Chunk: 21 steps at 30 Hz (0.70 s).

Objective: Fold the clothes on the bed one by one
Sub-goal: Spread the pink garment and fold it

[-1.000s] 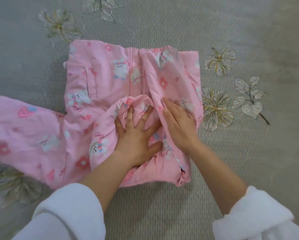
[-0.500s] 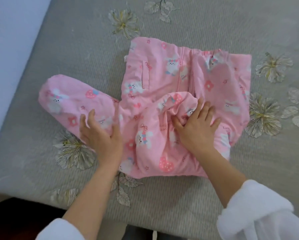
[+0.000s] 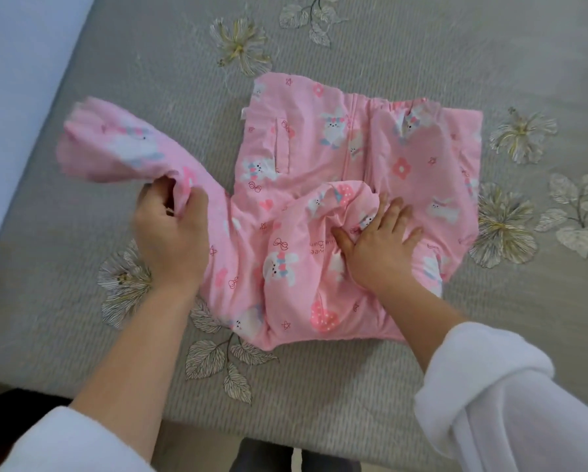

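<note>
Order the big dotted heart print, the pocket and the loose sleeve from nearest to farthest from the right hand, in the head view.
1. Big dotted heart print: by the right hand, wrist side.
2. Pocket: farther up-left.
3. Loose sleeve: far left, in the left hand.

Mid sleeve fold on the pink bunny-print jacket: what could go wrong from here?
1. The left hand pinches the sleeve at only one bunched spot, so its free end may flop or twist when swung over.
2. The right hand presses a puffy folded layer on the jacket; pulling the sleeve could drag that fold loose.
</note>
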{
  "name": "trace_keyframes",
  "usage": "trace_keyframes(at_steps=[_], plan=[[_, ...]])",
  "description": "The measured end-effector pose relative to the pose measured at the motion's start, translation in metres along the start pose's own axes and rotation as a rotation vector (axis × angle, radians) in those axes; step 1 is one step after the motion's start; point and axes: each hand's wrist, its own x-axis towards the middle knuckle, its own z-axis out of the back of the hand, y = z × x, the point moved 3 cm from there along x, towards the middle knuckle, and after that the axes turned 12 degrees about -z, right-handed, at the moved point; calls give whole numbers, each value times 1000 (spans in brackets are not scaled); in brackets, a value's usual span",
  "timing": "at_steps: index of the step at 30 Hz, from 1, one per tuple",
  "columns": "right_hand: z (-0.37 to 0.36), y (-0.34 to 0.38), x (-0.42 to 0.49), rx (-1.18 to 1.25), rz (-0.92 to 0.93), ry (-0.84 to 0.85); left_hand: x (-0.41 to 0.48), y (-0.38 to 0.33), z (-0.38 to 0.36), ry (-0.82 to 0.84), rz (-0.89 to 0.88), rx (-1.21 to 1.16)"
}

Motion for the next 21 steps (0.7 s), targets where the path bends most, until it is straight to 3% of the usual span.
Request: trace_keyframes(at_steps=[2,4,6,8,10,13,15,17,21], plan=[[1,0,1,-5,3,6,-2,-24,-19,84,-211,-2],[1,-1,1,-5,13,4,-7,-37,-45,233,-305,-33],[2,-2,0,2,20,14,-17,-42,-76,513,-355,-29],[4,-2,0,17,25,30,-36,-35,-107,841,-363,126],[8,-3,2,65,40,76,-55,-16,-128,1053,-367,298],[23,-18,9,223,125,174,-64,1,-137,1054,-441,394],[32,-36,10,294,223,139,-65,3,-138,1014,-498,415],[33,-54,5,246,300,70,-69,3,-141,1001,-520,437],[12,-59,-2,117,311,124,-69,1,-146,1023,-493,504]])
